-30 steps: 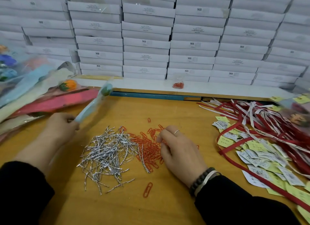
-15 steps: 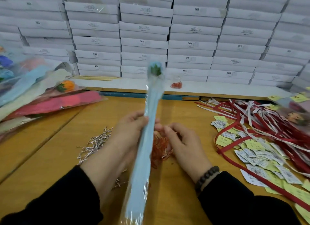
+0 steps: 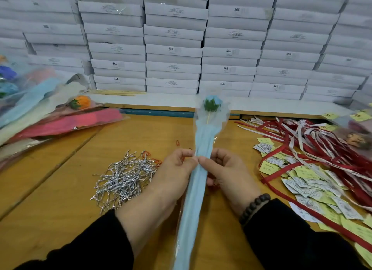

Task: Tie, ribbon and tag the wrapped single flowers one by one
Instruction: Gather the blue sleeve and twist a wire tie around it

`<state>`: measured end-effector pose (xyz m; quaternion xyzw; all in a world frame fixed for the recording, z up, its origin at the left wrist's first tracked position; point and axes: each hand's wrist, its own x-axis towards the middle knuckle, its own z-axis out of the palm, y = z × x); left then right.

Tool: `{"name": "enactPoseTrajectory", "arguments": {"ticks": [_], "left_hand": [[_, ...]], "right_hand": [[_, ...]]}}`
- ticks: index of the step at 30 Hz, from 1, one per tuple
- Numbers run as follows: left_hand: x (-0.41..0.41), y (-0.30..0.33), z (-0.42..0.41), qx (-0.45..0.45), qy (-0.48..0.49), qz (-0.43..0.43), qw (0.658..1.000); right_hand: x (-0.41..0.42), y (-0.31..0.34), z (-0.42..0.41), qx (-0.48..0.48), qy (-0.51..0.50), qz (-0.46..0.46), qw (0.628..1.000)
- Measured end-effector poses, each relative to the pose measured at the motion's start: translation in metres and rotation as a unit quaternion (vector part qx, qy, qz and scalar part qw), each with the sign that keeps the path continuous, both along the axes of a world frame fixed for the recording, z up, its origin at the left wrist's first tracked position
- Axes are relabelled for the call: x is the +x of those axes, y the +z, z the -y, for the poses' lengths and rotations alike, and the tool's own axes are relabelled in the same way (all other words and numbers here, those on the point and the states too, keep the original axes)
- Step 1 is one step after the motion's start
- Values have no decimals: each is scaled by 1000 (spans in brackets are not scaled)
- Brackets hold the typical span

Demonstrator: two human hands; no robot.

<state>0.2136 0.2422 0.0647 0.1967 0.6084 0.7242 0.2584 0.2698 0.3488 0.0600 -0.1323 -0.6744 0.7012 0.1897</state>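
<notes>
A single flower in a light blue wrap (image 3: 201, 165) stands upright in front of me, its blue head and green leaves at the top. My left hand (image 3: 173, 173) pinches the wrap's narrow neck from the left. My right hand (image 3: 227, 169) pinches it from the right, thumbs nearly touching; whether a tie sits between the fingers is hidden. A heap of silver twist ties (image 3: 124, 177) lies left of my hands. Orange paper clips (image 3: 178, 142) peek out behind them. Red and white ribbons (image 3: 314, 144) and yellow and white tags (image 3: 306, 181) cover the right side.
More wrapped flowers (image 3: 60, 118) in pink, cream and blue are piled at the left on the wooden table (image 3: 60, 219). Stacked white boxes (image 3: 173, 48) form a wall along the back. Thin wooden sticks (image 3: 116, 92) lie on a white ledge below them.
My left hand brought the blue wrapped flower from the left pile to the centre and stood it upright. My right hand left the paper clips and now holds the wrap too.
</notes>
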Motion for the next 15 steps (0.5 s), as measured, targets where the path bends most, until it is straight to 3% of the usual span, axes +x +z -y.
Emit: {"name": "enactPoseTrajectory", "arguments": {"ticks": [6,10,15], "left_hand": [[-2,-6,4,-49,7,-31,998],[-7,-4,7,-33,14,-6,999],[-6,0,7,0,32,-3,999]], "right_hand": [[1,2,-5,49,6,23,999],[2,3,-6,47,17,33,998],[1,3,-7,-109,27,13,994]]}}
